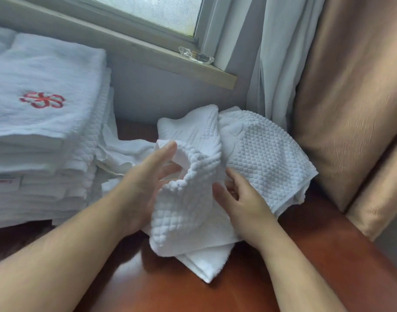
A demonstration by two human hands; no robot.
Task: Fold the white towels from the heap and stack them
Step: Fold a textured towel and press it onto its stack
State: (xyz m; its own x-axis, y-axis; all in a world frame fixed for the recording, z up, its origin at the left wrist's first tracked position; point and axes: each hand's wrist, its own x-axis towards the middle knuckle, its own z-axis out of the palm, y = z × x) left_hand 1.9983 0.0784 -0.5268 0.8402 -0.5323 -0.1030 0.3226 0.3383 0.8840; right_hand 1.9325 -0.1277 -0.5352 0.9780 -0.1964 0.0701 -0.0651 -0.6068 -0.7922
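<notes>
A crumpled white towel point(190, 212) with a waffle texture is bunched up over the brown table point(305, 255) in the middle. My left hand point(145, 183) is against its left side, fingers spread and nearly straight, with a towel edge lying over the fingertips. My right hand point(240, 199) is on its right side, fingers curled into the cloth. More loose white towel point(267, 152) lies behind, toward the curtain. At the left stands a tall stack of folded white towels point(42, 122); the top one bears a red flower emblem point(42, 99).
A window sill point(148, 50) runs along the back wall with a clear glass dish point(196, 55) on it. A grey curtain point(271, 64) and a tan curtain point(355, 104) hang at the right. The table's right edge curves near the tan curtain.
</notes>
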